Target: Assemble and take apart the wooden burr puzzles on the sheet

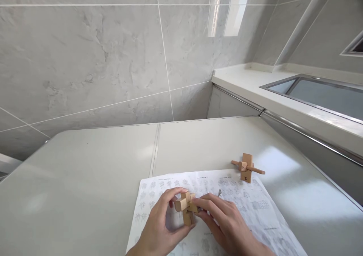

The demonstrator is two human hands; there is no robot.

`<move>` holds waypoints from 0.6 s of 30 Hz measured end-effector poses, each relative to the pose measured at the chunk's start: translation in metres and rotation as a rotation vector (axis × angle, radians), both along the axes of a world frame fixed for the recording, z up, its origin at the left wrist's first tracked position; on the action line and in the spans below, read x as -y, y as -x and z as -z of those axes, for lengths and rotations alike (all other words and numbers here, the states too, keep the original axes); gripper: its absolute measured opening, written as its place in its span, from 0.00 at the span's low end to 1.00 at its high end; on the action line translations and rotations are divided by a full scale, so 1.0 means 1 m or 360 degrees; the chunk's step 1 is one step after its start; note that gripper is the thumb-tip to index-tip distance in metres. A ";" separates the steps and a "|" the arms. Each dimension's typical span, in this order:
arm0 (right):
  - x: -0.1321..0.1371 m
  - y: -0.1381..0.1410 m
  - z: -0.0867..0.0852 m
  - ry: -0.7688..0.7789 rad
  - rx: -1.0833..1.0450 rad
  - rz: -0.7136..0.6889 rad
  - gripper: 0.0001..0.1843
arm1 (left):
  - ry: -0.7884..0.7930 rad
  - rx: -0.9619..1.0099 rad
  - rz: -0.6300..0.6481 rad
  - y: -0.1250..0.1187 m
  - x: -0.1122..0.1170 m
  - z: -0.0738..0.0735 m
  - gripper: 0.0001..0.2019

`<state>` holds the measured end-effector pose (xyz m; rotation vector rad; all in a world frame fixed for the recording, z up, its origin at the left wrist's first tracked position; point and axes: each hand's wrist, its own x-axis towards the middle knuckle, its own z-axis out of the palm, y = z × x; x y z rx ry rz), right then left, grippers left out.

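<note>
A wooden burr puzzle (187,207) of interlocking light-brown blocks is held between my two hands, just over a printed sheet. My left hand (163,222) grips it from the left, index finger at its top and thumb at its lower end. From the right, the fingers and thumb of my right hand (222,220) pinch one of its side blocks. The printed sheet (159,186) bears rows of small puzzle drawings. Some of the puzzle's right side is hidden behind my right fingers.
Another wooden puzzle (246,168), a flat block marked 2 crossed by a thin rod, rests by the sheet's upper right edge. The pale table (85,188) has a seam. Behind stands a grey tiled wall (85,59); at right is a white counter (241,80) with a sink (320,93).
</note>
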<state>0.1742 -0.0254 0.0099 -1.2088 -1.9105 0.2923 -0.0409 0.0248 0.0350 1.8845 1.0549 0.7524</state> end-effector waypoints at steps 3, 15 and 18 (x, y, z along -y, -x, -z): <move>0.000 -0.002 -0.004 0.0038 -0.0015 -0.0043 0.13 | -0.0003 -0.0022 -0.0036 0.000 -0.001 0.001 0.30; 0.004 0.004 -0.003 0.0126 -0.0131 -0.0100 0.13 | 0.0179 0.0016 0.0006 -0.001 0.000 -0.002 0.28; 0.004 0.002 -0.002 0.0229 -0.0214 -0.0114 0.12 | 0.0269 0.0096 -0.0043 0.000 -0.001 0.000 0.28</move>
